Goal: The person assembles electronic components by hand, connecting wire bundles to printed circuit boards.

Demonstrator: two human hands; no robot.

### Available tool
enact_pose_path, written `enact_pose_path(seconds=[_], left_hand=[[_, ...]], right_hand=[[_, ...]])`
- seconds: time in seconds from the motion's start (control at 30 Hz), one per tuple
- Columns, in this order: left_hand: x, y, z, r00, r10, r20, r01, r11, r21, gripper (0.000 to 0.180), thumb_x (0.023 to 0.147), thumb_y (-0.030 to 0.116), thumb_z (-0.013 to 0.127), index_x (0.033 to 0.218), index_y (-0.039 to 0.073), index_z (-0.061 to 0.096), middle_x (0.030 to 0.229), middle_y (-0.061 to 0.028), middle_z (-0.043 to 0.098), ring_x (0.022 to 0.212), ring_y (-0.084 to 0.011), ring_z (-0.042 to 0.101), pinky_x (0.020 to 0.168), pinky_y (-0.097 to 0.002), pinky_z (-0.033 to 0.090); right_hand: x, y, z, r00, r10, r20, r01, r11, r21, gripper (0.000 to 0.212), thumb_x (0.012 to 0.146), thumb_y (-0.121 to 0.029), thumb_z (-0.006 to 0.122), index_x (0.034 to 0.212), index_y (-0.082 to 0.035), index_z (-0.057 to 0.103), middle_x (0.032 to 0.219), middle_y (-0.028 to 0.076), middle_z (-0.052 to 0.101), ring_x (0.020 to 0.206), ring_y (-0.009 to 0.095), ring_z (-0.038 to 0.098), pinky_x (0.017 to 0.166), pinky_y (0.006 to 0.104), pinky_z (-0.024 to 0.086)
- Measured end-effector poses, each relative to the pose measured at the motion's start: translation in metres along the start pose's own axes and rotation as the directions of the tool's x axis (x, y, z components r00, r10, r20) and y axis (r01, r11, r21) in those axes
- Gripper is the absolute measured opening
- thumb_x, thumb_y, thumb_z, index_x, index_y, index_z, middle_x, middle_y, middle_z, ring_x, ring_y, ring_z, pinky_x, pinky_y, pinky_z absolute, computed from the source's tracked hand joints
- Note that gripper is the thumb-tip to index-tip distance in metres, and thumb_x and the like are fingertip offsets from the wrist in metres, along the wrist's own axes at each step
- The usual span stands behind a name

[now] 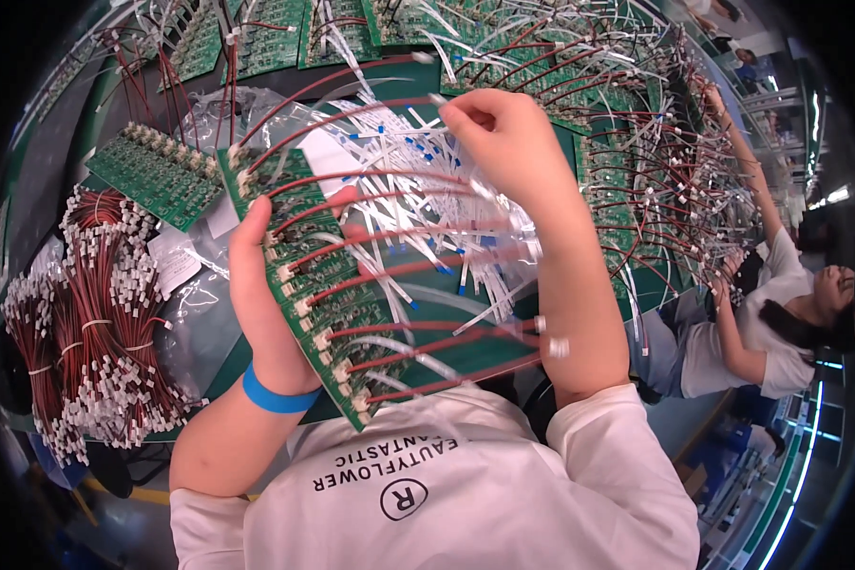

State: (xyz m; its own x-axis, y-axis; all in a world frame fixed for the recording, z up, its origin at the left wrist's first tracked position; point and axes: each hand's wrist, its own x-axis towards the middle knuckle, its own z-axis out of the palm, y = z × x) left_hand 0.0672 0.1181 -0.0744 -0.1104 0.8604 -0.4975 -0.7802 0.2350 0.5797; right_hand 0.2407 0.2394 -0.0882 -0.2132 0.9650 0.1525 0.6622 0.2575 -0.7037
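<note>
My left hand (264, 271) is wrapped round the long edge of a green circuit board panel (299, 223), thumb on the near side and fingertips showing past the far side. The panel is held tilted above the table. Several dark red wires with white plugs arc from its connectors toward the right, along with white flat cables. My right hand (508, 133) is raised beyond the panel, thumb and forefinger pinched at a white plug (436, 99) on the end of one red wire. Other wire ends hang beside my right forearm.
White flat cables (399, 209) with blue ends lie in a loose pile behind the panel. Bundled red wires (100, 323) sit at left, near another green panel (157, 176). More wired panels (513, 81) line the back and right. A co-worker (765, 313) reaches in at right.
</note>
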Motion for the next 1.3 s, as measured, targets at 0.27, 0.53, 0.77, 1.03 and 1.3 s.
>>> enact_pose_path(seconds=[0.27, 0.53, 0.77, 1.03, 1.3], left_hand=[[-0.004, 0.007, -0.007, 0.992, 0.045, 0.122, -0.032, 0.993, -0.113, 0.052, 0.085, 0.045, 0.039, 0.105, -0.001, 0.052, 0.082, -0.0123, 0.06, 0.062, -0.0194, 0.056, 0.055, -0.0293, 0.049], [-0.008, 0.006, -0.011, 0.986, 0.072, 0.153, -0.043, 0.983, -0.18, 0.046, 0.085, 0.043, 0.04, 0.099, 0.002, 0.054, 0.077, -0.008, 0.059, 0.063, -0.0174, 0.056, 0.056, -0.0276, 0.048], [-0.007, 0.006, -0.019, 0.961, 0.022, 0.274, 0.053, 0.963, -0.265, 0.053, 0.084, 0.043, 0.038, 0.109, -0.001, 0.052, 0.1, -0.0125, 0.059, 0.077, -0.0219, 0.058, 0.065, -0.0365, 0.049], [-0.013, 0.011, -0.009, 0.91, 0.063, 0.41, 0.099, 0.927, -0.362, 0.069, 0.083, 0.045, 0.035, 0.128, -0.008, 0.03, 0.105, -0.0187, 0.055, 0.08, -0.0249, 0.06, 0.066, -0.0363, 0.053], [-0.005, 0.009, -0.006, 0.762, 0.156, 0.629, 0.011, 0.967, -0.254, 0.086, 0.073, 0.047, 0.051, 0.132, -0.008, 0.02, 0.115, -0.0275, 0.047, 0.085, -0.0284, 0.059, 0.068, -0.0336, 0.053]], right_hand=[[0.024, -0.018, 0.039, 0.994, -0.069, 0.09, 0.109, 0.801, -0.589, 0.024, 0.07, -0.028, 0.066, 0.08, -0.006, 0.065, 0.084, 0.012, 0.063, 0.088, 0.028, 0.055, 0.077, 0.0384, 0.042], [0.032, -0.024, 0.046, 0.98, -0.049, 0.193, 0.154, 0.803, -0.576, 0.011, 0.067, -0.01, 0.054, 0.072, -0.007, 0.062, 0.081, 0.014, 0.063, 0.083, 0.03, 0.06, 0.073, 0.0417, 0.042], [0.047, -0.021, 0.021, 0.997, -0.042, 0.071, 0.035, 0.995, 0.094, 0.014, 0.065, -0.014, 0.065, 0.075, -0.004, 0.062, 0.068, 0.008, 0.062, 0.062, 0.016, 0.058, 0.063, 0.0278, 0.046], [0.024, -0.06, -0.008, 0.986, -0.155, -0.059, 0.114, 0.372, 0.921, 0.003, 0.079, -0.001, 0.055, 0.08, -0.001, 0.052, 0.083, 0.011, 0.061, 0.078, 0.02, 0.059, 0.073, 0.0301, 0.046], [-0.028, -0.048, -0.004, 0.92, -0.02, 0.392, -0.362, 0.341, 0.867, 0.011, 0.075, 0.005, 0.056, 0.083, 0.0, 0.05, 0.075, 0.009, 0.058, 0.057, 0.012, 0.055, 0.048, 0.0216, 0.042]])
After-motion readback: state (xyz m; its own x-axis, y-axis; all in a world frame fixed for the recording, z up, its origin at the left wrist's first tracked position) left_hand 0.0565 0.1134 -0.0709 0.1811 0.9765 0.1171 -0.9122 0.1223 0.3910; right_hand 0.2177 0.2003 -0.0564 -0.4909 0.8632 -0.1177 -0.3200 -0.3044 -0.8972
